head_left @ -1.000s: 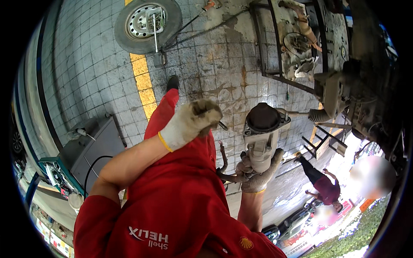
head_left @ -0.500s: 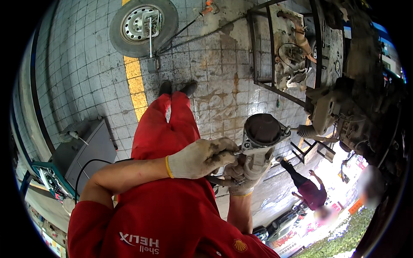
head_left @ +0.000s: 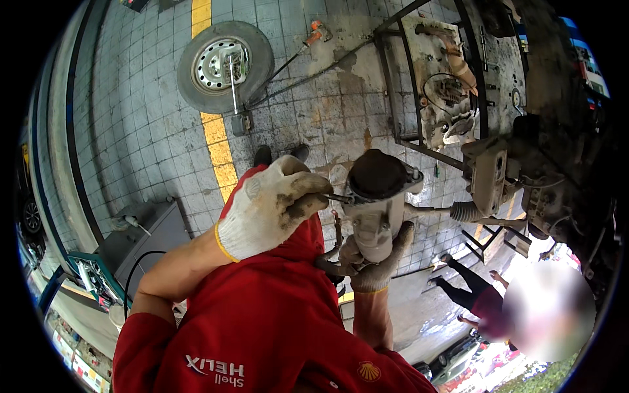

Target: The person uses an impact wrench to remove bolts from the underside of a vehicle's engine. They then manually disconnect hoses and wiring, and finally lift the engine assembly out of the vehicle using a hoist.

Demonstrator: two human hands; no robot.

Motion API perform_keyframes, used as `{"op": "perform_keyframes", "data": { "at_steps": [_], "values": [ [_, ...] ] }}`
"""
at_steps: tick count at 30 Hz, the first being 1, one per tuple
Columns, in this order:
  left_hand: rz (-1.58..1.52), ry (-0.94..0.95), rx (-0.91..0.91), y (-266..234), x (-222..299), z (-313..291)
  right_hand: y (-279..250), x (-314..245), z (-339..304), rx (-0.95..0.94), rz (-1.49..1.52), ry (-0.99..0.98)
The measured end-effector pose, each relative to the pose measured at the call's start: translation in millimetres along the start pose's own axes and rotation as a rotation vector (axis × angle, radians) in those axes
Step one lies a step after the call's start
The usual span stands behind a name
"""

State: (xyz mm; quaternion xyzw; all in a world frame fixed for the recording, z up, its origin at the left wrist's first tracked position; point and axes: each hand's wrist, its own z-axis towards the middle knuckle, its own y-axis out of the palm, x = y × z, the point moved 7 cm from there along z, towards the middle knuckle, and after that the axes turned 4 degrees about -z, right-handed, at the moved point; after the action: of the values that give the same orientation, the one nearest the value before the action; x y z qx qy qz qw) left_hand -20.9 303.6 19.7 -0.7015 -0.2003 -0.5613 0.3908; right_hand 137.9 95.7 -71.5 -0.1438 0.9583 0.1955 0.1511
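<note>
A grey cast-metal housing (head_left: 377,226) with a dark round end and bolt ears stands in front of me, right of centre. My right hand (head_left: 380,265), in a soiled work glove, is wrapped round its lower end from beneath. To its left my left hand (head_left: 272,203), in a pale glove stained dark at the fingers, pinches a short thin metal pin or bolt (head_left: 339,198). That piece points at the housing's left ear; whether it touches or enters it I cannot tell. A dark curved hose or bar (head_left: 331,265) lies beside my right hand.
A tyre on a wheel (head_left: 259,56) lies on the tiled floor with a long-handled wrench (head_left: 234,85) across it. A metal frame (head_left: 403,85) and greasy machinery (head_left: 488,167) stand to the right. A grey cabinet (head_left: 147,232) is at left. Another person (head_left: 485,304) is at lower right.
My left hand has moved up and left, drawing back from the housing with the small metal piece pinched. The housing sits slightly further left, still in my right hand. The view has shifted.
</note>
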Motion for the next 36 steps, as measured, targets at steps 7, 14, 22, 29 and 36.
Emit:
{"op": "perform_keyframes", "data": {
  "at_steps": [7, 14, 22, 29, 36],
  "values": [
    [0.473, 0.112, -0.239, -18.3, 36.4, 43.7, 31.7, -26.2, 13.4, 0.034, 0.053, -0.095],
    [0.521, 0.118, -0.279, -42.4, 36.1, 82.7, 45.1, -35.8, 36.9, -0.393, 0.104, 0.083],
    [0.469, 0.236, -0.374, -60.4, 8.9, 151.0, 105.5, -76.6, 60.1, 0.014, -0.098, -0.09],
    [0.643, 0.325, -0.394, -86.3, 4.1, 221.5, 172.9, -112.5, 87.9, 0.029, -0.157, -0.155],
    [0.542, 0.501, -0.394, -105.2, -3.1, 267.9, 206.1, -131.9, 114.9, -0.129, -0.102, -0.108]
  ]
}}
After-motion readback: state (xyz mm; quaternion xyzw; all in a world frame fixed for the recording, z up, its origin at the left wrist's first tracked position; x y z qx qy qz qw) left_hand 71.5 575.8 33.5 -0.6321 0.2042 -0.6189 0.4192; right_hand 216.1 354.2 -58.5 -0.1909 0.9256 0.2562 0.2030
